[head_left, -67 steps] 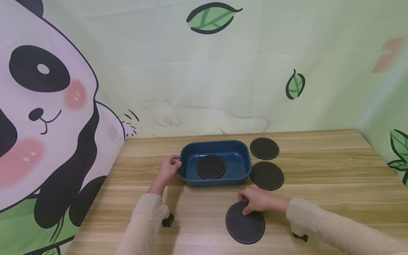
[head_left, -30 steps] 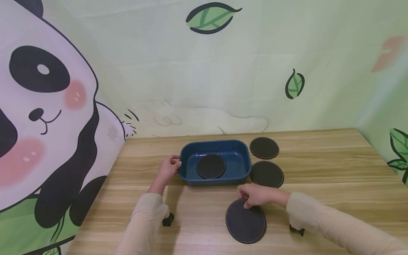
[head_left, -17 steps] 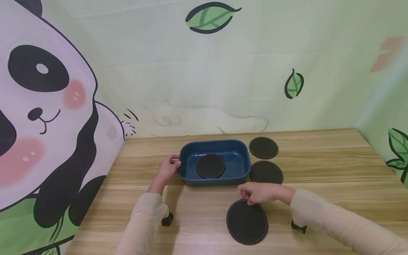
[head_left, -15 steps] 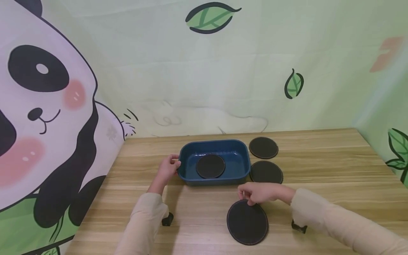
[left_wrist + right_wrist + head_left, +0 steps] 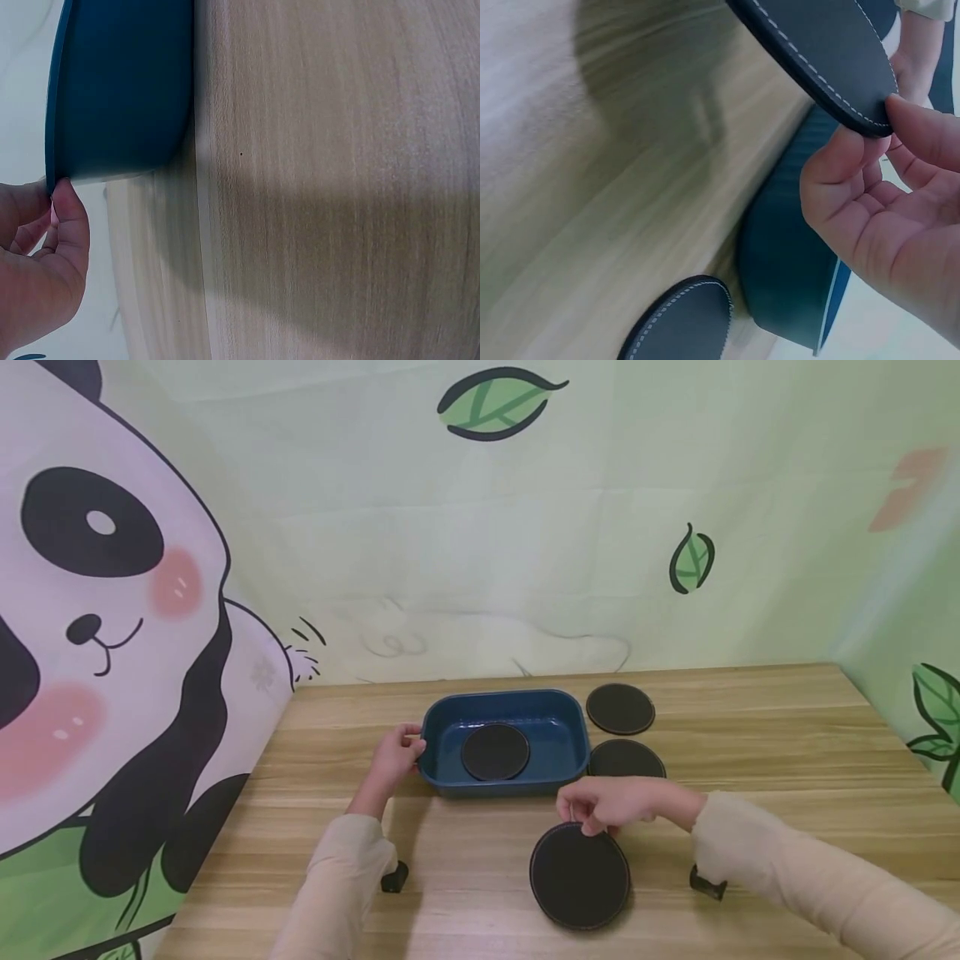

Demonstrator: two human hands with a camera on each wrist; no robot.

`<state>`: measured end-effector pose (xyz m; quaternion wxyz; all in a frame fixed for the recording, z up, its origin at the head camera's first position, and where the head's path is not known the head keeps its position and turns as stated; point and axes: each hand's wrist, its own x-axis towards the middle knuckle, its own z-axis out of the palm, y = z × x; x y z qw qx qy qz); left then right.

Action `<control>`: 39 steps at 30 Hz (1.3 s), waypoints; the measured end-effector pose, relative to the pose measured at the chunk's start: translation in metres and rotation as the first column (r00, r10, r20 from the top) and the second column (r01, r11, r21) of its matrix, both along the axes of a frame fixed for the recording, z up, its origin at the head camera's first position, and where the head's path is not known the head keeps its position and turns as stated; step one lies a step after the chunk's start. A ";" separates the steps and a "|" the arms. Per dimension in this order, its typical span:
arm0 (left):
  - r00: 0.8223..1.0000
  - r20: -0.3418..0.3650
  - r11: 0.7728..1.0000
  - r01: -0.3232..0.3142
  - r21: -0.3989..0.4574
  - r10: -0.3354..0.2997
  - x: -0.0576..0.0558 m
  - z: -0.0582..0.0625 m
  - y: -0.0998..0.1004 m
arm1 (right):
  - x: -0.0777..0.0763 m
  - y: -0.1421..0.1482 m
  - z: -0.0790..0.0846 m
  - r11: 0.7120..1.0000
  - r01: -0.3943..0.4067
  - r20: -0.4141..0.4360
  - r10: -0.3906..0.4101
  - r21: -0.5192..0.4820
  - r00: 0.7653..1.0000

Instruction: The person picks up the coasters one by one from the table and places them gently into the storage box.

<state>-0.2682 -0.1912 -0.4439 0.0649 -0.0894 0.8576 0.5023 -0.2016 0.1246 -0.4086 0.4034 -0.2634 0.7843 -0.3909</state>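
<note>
Desk (image 5: 765, 752): wood-grain, before a panda-print backdrop (image 5: 480, 552).
Black coaster (image 5: 580, 878): raised, in front of blue dish (image 5: 510, 790); likely light, stiff; best gripped by its stitched rim.
Right hand (image 5: 618, 802): thumb and fingers pinch that rim.
Left hand (image 5: 395, 754): pinches the dish's left edge.

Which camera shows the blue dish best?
The head view, showing the blue dish from above, inside included. The left wrist view catches only part of its outside; the right wrist view shows outer walls, partly hidden behind the right hand.
</note>
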 end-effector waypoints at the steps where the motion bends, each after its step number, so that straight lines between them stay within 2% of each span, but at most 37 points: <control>1: 1.000 -0.002 1.000 0.002 -0.002 -0.002 0.000 0.000 0.000 | -0.001 0.000 0.001 1.000 -0.002 -0.006 0.002 -0.007 1.000; 11: 1.000 -0.007 1.000 -0.007 0.002 0.007 0.001 0.001 0.000 | -0.011 -0.001 0.015 0.996 0.004 -0.028 -0.007 -0.088 1.000; 16: 1.000 -0.019 1.000 -0.012 0.004 0.012 0.001 0.000 0.000 | -0.020 -0.001 0.020 0.989 0.039 -0.025 -0.044 -0.145 0.999; 22: 1.000 -0.015 1.000 -0.008 -0.003 0.008 0.001 0.001 0.000 | -0.030 -0.003 0.019 0.970 0.096 -0.012 -0.101 -0.223 0.995; 30: 1.000 -0.017 1.000 -0.005 -0.007 0.005 0.000 0.000 0.000 | -0.039 -0.010 0.022 0.920 0.237 0.059 -0.230 -0.311 0.971; 39: 1.000 -0.023 1.000 -0.005 -0.011 0.005 0.000 0.000 -0.001 | -0.047 -0.020 0.022 0.851 0.361 0.167 -0.320 -0.382 0.932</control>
